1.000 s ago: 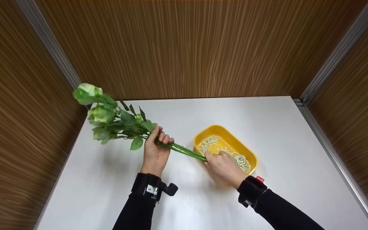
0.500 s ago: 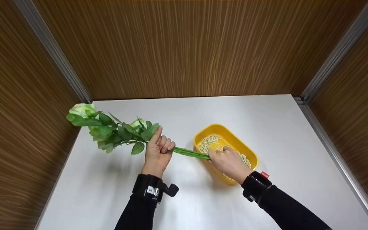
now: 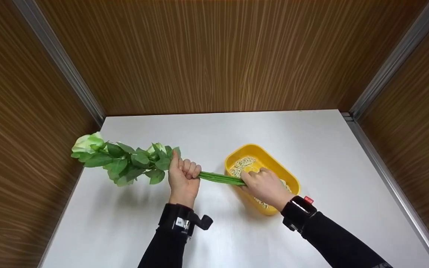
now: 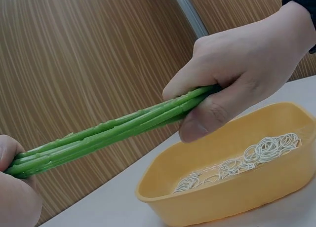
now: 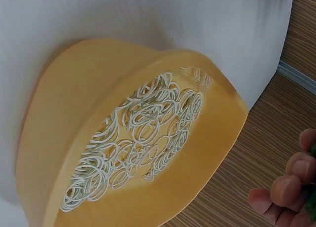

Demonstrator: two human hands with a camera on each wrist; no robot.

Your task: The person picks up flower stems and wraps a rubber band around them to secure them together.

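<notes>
Gripping the flower stems [image 3: 220, 178] at frame centre, the left hand [image 3: 183, 178] clamps them near the leaves. The right hand [image 3: 264, 186] pinches their cut ends over the yellow tray [image 3: 291, 178]. No rubber bands [image 5: 138, 143] look to be on the bunch yet.

Head looks down; both wrist views sit close, sharing, seemingly, the yellow tray [image 4: 232, 187].

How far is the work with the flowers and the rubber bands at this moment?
Done: the flowers are gathered into one bunch, which the left hand grips just below the leaves. In hand: the right hand pinches the ends of the stems above the yellow tray. Left: no band shows around the stems; the rubber bands all seem to lie in the tray.
</notes>
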